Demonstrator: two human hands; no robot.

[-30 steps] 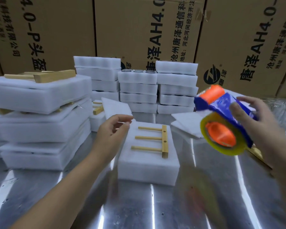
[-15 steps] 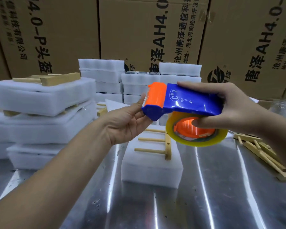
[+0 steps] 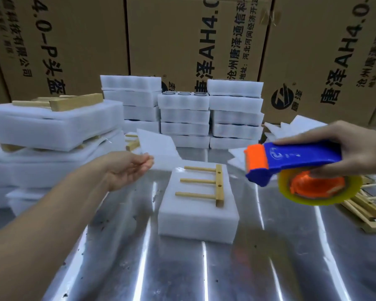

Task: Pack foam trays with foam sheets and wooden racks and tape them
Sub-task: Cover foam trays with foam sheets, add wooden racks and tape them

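my right hand (image 3: 356,153) grips dispenser (image 3: 295,159), right of tray (image 3: 198,220) | my left hand (image 3: 126,168) left of tray, fingertips together; pinching anything, I cannot tell

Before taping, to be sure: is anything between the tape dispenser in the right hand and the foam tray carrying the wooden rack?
Nothing visible does. The tape dispenser in the right hand hangs right of the foam tray, open air between; the left hand is off to its left.

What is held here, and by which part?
Right hand grips the tape dispenser by its blue handle; left hand: cannot tell.
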